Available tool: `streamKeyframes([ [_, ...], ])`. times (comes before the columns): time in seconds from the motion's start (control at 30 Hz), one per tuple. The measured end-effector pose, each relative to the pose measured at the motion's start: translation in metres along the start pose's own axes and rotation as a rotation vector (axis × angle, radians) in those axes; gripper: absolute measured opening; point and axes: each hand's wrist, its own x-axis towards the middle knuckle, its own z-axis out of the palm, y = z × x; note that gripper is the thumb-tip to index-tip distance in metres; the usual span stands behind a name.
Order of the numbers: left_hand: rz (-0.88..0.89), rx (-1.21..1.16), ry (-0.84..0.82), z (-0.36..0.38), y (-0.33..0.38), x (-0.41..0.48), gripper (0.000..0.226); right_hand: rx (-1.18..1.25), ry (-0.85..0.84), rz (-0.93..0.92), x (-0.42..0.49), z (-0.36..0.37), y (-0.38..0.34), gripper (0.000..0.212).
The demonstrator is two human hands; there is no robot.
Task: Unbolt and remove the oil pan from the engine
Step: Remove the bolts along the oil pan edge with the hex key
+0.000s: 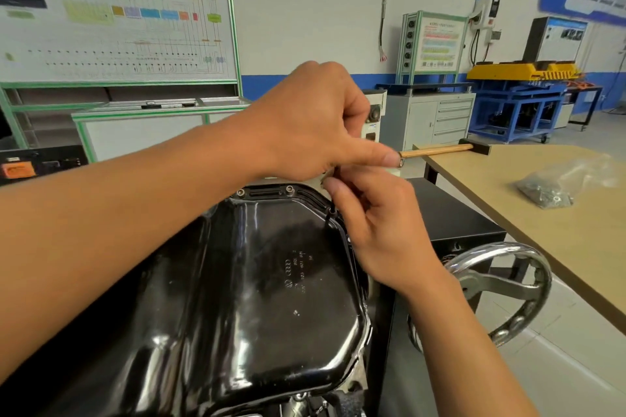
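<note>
Oil pan (257,281), underside up, lengthwise toward viewer

Oil pan (271,281): glossy black, bottom up, two bolts (289,188) in its far flange.
Thin dark tool (330,213): upright at the pan's far right rim.
Left hand (305,125): fingers curled over the tool's top, thumb out.
Right hand (379,227): pinching the tool just below.
Table (542,247): hammer (437,150), clear bag of hardware (555,189).

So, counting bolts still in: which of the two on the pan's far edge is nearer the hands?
The rightmost bolt, just below the left hand; the other bolt sits farther left.
</note>
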Motion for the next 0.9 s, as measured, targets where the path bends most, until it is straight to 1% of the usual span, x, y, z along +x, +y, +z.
streamKeyframes([
  [0.03, -0.068, 0.003, 0.058, 0.004, -0.001, 0.002, 0.052, 0.01, -0.004, 0.001, 0.0, 0.001, 0.0, 0.019],
  [0.07, -0.169, -0.034, 0.089, 0.006, -0.004, 0.003, 0.051, 0.013, 0.001, 0.007, -0.001, 0.001, 0.0, 0.021],
  [0.1, -0.28, -0.122, 0.075, 0.006, -0.008, 0.004, 0.043, 0.011, 0.011, 0.015, -0.001, 0.001, 0.001, 0.023],
  [0.13, -0.377, -0.234, 0.013, 0.005, -0.011, 0.003, 0.034, 0.007, 0.022, 0.024, -0.002, 0.001, 0.003, 0.024],
  [0.17, -0.451, -0.347, -0.084, 0.002, -0.014, 0.001, 0.024, 0.003, 0.029, 0.032, -0.002, 0.0, 0.004, 0.023],
  [0.2, -0.492, -0.439, -0.189, -0.001, -0.017, -0.001, 0.016, 0.003, 0.031, 0.033, -0.002, 0.0, 0.004, 0.022],
  [0.27, -0.449, -0.527, -0.354, -0.005, -0.023, -0.004, 0.02, 0.013, 0.022, 0.028, -0.002, 0.0, 0.003, 0.021],
  [0.3, -0.392, -0.537, -0.396, -0.006, -0.025, -0.004, 0.024, 0.016, 0.016, 0.029, -0.002, 0.0, 0.003, 0.021],
  [0.37, -0.278, -0.539, -0.413, -0.007, -0.025, -0.004, 0.032, 0.016, 0.007, 0.035, -0.002, -0.003, 0.005, 0.021],
  [0.43, -0.2, -0.581, -0.42, -0.007, -0.024, -0.003, 0.031, 0.025, 0.01, 0.052, -0.002, -0.005, 0.008, 0.024],
  [0.5, -0.173, -0.631, -0.454, -0.008, -0.026, -0.003, 0.032, 0.039, 0.003, 0.073, -0.002, -0.007, 0.01, 0.026],
  [0.57, -0.165, -0.613, -0.474, -0.009, -0.026, -0.003, 0.034, 0.04, -0.01, 0.074, -0.002, -0.009, 0.009, 0.024],
  [0.63, -0.137, -0.508, -0.419, -0.007, -0.022, -0.003, 0.031, 0.045, -0.014, 0.067, -0.003, -0.009, 0.008, 0.02],
  [0.7, -0.084, -0.358, -0.276, -0.001, -0.015, -0.002, 0.028, 0.041, -0.017, 0.059, -0.003, -0.007, 0.006, 0.016],
  [0.77, -0.034, -0.211, -0.116, 0.007, -0.013, 0.0, 0.035, 0.029, -0.034, 0.066, -0.003, -0.001, 0.004, 0.019],
  [0.8, -0.055, -0.161, -0.056, 0.011, -0.012, 0.001, 0.04, 0.024, -0.04, 0.063, -0.003, 0.001, 0.004, 0.019],
  [0.83, -0.117, -0.164, -0.023, 0.013, -0.012, 0.002, 0.039, 0.021, -0.039, 0.06, -0.003, 0.002, 0.004, 0.019],
  [0.87, -0.204, -0.241, -0.031, 0.013, -0.013, 0.002, 0.033, 0.019, -0.033, 0.062, -0.003, 0.002, 0.005, 0.021],
  [0.9, -0.307, -0.376, -0.078, 0.01, -0.013, 0.002, 0.026, 0.018, -0.025, 0.067, -0.002, 0.002, 0.006, 0.023],
])
